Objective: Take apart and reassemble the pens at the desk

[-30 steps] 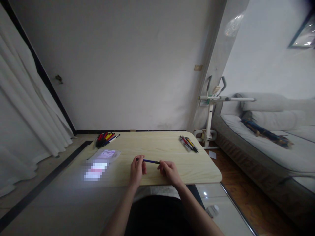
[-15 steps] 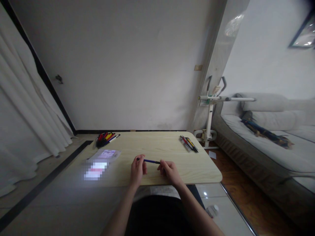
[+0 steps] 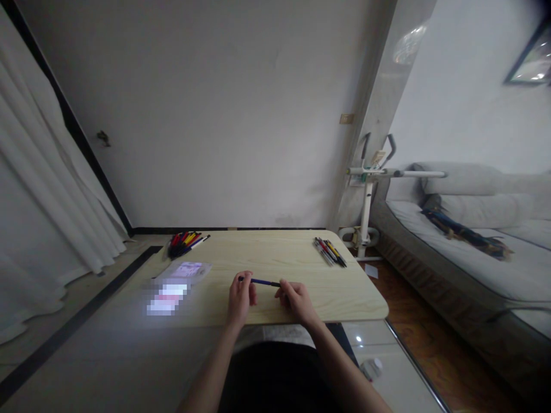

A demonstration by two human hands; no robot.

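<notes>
A slim dark blue pen point(image 3: 263, 281) lies level between my two hands, above the near part of the wooden table point(image 3: 275, 252). My left hand point(image 3: 241, 295) pinches its left end between thumb and fingers. At the other end, the thumb and index finger of my right hand point(image 3: 295, 297) close on the pen's black tip section. Both ends are partly covered by my fingertips. A pile of red, yellow, black and blue pens point(image 3: 185, 243) rests at the table's far left. Several more pens point(image 3: 330, 252) lie side by side at the far right.
Left of my hands are a clear plastic sheet or case point(image 3: 202, 272) and a bright pixelated patch point(image 3: 167, 299). Beyond the table's right side stand a white exercise machine point(image 3: 366, 206) and a grey sofa point(image 3: 451, 252). A small white bottle point(image 3: 372, 369) is on the floor.
</notes>
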